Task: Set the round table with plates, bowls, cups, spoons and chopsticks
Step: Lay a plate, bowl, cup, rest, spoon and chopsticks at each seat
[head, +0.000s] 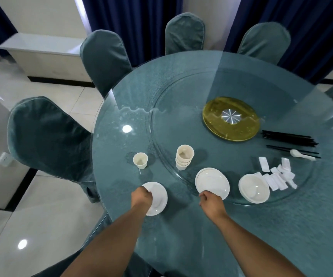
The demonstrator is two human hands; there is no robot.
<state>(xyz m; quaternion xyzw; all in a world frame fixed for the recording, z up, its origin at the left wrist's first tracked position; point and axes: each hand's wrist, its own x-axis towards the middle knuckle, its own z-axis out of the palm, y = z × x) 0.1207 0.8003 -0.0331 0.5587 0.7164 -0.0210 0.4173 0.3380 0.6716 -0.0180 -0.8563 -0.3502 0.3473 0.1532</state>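
My left hand (142,196) grips the near-left rim of a single white plate (157,198) lying on the glass-topped round table (181,86) close to its edge. My right hand (209,199) pinches the near rim of the white plate stack (212,182) on the glass turntable (181,120). A lone cream cup (140,160) stands beyond the single plate. A stack of cups (184,159) sits on the turntable. White bowls (254,187) are stacked right of the plates. Black chopsticks (289,139), a white spoon (301,154) and white chopstick rests (277,175) lie further right.
A gold disc with a metal hub (231,120) marks the turntable's centre. Teal-covered chairs (47,136) ring the table, with others at the far side (184,33). Dark blue curtains (133,21) hang behind. Glossy floor tiles (21,236) lie to the left.
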